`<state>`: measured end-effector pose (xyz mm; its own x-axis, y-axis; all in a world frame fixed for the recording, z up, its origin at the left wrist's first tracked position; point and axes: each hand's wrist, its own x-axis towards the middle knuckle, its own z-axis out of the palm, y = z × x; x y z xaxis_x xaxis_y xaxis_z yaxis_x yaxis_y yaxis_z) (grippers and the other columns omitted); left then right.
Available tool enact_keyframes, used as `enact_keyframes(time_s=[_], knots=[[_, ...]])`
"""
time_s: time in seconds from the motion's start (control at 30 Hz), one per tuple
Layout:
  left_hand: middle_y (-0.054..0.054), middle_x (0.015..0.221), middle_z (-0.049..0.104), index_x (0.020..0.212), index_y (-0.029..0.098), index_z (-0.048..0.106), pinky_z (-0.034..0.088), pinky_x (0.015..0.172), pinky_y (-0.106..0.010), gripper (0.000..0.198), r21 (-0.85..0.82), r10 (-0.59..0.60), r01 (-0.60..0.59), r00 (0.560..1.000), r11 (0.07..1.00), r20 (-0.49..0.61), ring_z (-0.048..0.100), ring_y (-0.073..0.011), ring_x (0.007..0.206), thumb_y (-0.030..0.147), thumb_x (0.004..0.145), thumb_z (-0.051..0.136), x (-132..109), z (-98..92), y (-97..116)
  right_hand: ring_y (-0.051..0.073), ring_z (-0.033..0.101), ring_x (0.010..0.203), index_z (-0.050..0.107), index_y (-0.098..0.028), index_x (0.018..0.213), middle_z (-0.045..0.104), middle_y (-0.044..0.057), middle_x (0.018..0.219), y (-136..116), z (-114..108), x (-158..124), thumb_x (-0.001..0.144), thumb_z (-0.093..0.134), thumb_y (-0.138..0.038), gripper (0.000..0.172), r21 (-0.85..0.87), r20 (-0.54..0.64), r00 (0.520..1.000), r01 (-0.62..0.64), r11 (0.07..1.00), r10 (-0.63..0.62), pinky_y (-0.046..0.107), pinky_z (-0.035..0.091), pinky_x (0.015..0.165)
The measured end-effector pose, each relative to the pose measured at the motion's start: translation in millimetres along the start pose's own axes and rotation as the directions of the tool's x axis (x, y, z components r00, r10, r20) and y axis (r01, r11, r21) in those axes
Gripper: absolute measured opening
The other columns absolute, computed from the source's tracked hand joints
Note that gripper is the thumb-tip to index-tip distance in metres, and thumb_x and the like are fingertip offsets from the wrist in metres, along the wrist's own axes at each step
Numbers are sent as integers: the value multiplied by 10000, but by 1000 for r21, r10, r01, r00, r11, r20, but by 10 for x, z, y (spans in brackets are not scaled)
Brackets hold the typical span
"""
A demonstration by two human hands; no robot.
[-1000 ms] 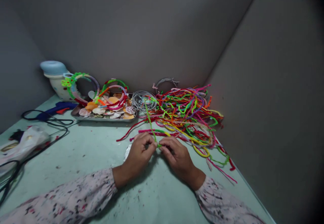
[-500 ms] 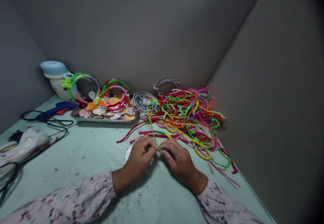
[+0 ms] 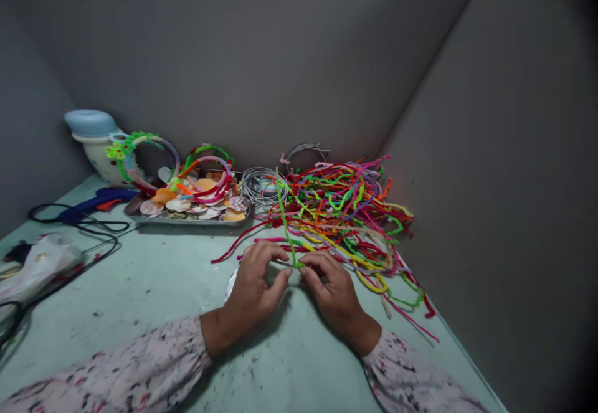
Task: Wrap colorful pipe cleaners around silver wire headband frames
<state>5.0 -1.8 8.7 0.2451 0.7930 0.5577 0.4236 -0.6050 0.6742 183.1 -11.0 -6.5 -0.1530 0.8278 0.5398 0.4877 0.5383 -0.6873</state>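
A light-green pipe cleaner [image 3: 284, 218] stands up from between my hands, its lower end bent near the fingertips. My right hand [image 3: 335, 291] pinches that bent end between thumb and forefinger. On the other side, my left hand [image 3: 256, 285] has its thumb and forefinger apart, with the fingertips close beside the stem. Whether the left thumb touches the bend I cannot tell. Behind my hands lies a tangled heap of coloured pipe cleaners [image 3: 346, 198]. A small shiny scrap [image 3: 230, 284] is partly hidden by my left hand.
A metal tray [image 3: 187, 220] of seashells holds decorated hoops [image 3: 212, 198]. Beside it lie coiled grey wire [image 3: 264, 187], a blue tool [image 3: 96, 204] with a black cord, a plastic bag [image 3: 49, 260] and a blue-lidded container [image 3: 96, 151]. Grey walls [image 3: 261, 58] enclose the table.
My left thumb and forefinger have parted from the green pipe cleaner, which they were pinching. The stem leans less and its tip is higher. The view has shifted slightly to the right.
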Motion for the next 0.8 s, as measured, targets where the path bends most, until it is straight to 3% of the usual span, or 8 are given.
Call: enact_keyframes(time_s=[0.3,0.8], knots=[[-15,837,586,892,240,644,388,798,-344,88,40,126,-126,992,991,-16,528,-168,844,186,828,618,18,33,-74,146,593,814,618,-208,962,625,30,895,15,-10,-25,877,549,-188,111,-2,0,1000,4,1000,-4,268,476,721],[-10,829,609,942,255,677,406,780,-334,137,71,119,-118,993,990,-14,549,-162,831,218,812,650,12,36,-98,151,589,817,618,-204,953,627,32,891,29,-3,-41,871,561,-189,101,-26,-2,1000,20,999,-20,271,467,723]])
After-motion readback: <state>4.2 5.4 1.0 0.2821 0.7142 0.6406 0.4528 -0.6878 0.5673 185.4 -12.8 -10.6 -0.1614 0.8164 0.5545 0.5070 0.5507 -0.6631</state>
